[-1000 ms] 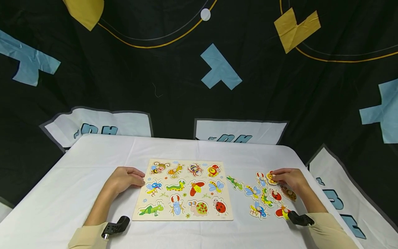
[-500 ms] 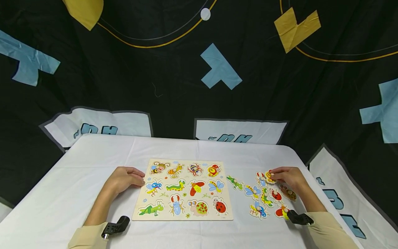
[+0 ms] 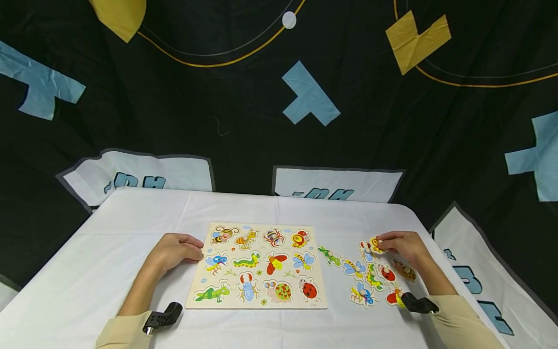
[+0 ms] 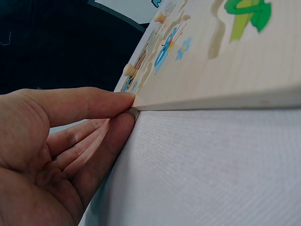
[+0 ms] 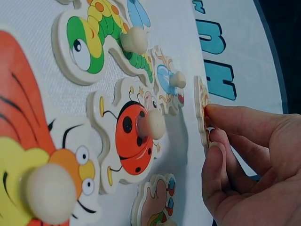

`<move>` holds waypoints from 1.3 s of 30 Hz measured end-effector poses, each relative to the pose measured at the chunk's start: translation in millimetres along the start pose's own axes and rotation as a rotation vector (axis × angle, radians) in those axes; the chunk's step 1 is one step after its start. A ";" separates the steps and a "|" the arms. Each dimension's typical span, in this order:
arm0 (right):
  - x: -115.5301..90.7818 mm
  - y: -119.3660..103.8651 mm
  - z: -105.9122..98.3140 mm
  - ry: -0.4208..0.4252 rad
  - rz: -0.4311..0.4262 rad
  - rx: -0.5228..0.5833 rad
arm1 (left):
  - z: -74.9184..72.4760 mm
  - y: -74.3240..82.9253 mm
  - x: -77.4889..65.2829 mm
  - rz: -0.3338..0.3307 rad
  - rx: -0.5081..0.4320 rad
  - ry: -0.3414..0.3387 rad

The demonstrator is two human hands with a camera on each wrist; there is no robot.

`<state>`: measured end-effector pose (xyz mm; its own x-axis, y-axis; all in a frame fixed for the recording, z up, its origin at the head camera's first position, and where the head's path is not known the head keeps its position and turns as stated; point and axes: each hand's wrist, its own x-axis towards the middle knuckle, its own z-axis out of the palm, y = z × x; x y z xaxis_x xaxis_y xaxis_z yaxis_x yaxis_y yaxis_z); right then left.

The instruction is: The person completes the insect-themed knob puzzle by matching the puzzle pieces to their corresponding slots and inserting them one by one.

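Observation:
The wooden insect puzzle board lies flat on the white-covered table. My left hand holds its left edge, index finger and thumb at the rim in the left wrist view. Over the loose pieces, my right hand pinches a yellow-and-red puzzle piece, lifted off the cloth in the right wrist view; fingers hide much of its printed face. Close by lie a stag beetle piece, a ladybug piece, a caterpillar piece and a snail piece, all with wooden knobs.
Between board and right hand lie a grasshopper piece, a dragonfly piece and a mosquito piece. A red-winged insect piece sits by the right wrist. Behind the table hangs a black cloth.
My right hand has raised the yellow-and-red piece slightly and shifted it a little left, towards the stag beetle piece. The left hand and board have stayed put.

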<state>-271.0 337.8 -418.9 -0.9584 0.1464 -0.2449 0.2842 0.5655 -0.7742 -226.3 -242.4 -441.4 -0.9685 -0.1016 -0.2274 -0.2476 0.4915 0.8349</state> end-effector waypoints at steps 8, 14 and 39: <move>-0.1 -3.9 6.0 0.018 -0.016 -0.041 | 1.5 -0.5 -0.1 0.017 -0.016 -0.001; 0.7 -8.2 9.1 0.016 -0.046 -0.066 | 0.8 0.6 0.2 0.006 -0.006 -0.002; 5.5 -21.5 26.7 0.015 -0.062 -0.069 | 0.6 -0.5 1.2 0.003 -0.019 -0.012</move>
<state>-281.7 304.8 -419.1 -0.9745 0.1208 -0.1889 0.2224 0.6286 -0.7452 -227.4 -242.2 -442.4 -0.9688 -0.0898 -0.2309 -0.2454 0.4755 0.8448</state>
